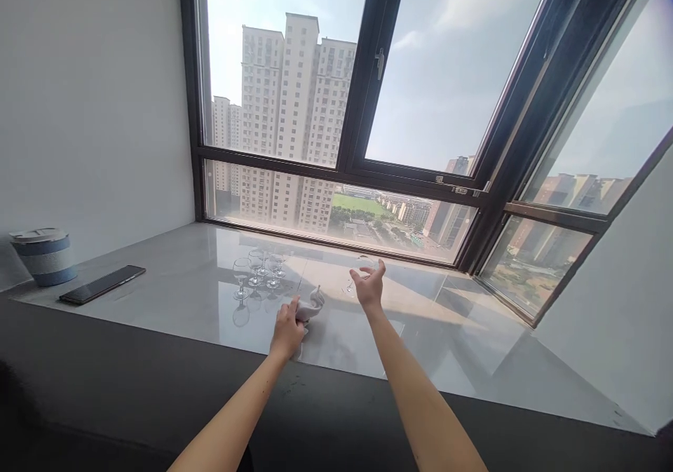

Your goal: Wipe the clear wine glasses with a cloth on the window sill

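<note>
With our left hand (287, 328) gripping the cloth (311, 306) and our right hand (369, 287) holding the stemmed glass (366, 263) by its bowl over the windowsill (173, 290), we judge the glass light, rigid, slippery and fragile, best held gently at bowl or stem.

Glossy windowsill (173, 297) (pale, reflective), clustered stemmed glasses (256, 261), dark phone (104, 284), striped container (46, 260).
</note>
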Motion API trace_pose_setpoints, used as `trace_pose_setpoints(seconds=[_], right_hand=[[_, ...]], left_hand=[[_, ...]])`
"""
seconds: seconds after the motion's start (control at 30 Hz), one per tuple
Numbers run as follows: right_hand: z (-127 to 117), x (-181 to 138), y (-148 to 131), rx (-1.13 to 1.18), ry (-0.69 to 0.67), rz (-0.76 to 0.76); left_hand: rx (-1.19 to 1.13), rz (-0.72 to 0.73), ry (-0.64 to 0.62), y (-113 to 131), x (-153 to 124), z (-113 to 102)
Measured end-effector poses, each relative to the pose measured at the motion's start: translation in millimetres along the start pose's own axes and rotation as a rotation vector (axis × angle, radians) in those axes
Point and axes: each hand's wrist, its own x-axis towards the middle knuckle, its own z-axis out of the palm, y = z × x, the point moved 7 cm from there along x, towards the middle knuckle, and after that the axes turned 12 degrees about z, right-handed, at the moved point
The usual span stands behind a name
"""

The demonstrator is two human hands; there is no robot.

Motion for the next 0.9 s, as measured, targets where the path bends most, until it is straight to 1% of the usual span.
trace_pose_setpoints(seconds=[0.1,0.17,0.23,0.4,0.6,0.77,0.9], right_hand=[[-25.0,30.7,36.4,-0.271,0.06,0.087],[-37.9,48.0,56.9,-0.376,0.094,0.122],[-46.0,63.9,72.1,-0.433,0.112,0.145],[-51.1,97.5,94.2,-0.484,0.101,0.188],[-53.3,125.2,118.0,-0.498,0.088,0.264],[-59.9,145.9,138.7,-0.517,0.114,0.289],[-62.3,158.9,148.7,-0.541,0.136,0.287]], left_hand=[[0.091,0.033,-0.08,5.3,-0.4,5.5],[0.155,0.058,-0.12,9.7,-1.3,8.7],[0.21,0.084,-0.137,14.6,-2.5,10.6],[0.299,0.106,-0.16,23.5,-4.3,12.0],[0.307,0.093,-0.231,25.9,-5.3,13.3],[0.339,0.093,-0.22,26.8,-4.7,14.3],[0.354,0.092,-0.213,27.1,-4.4,16.2]])
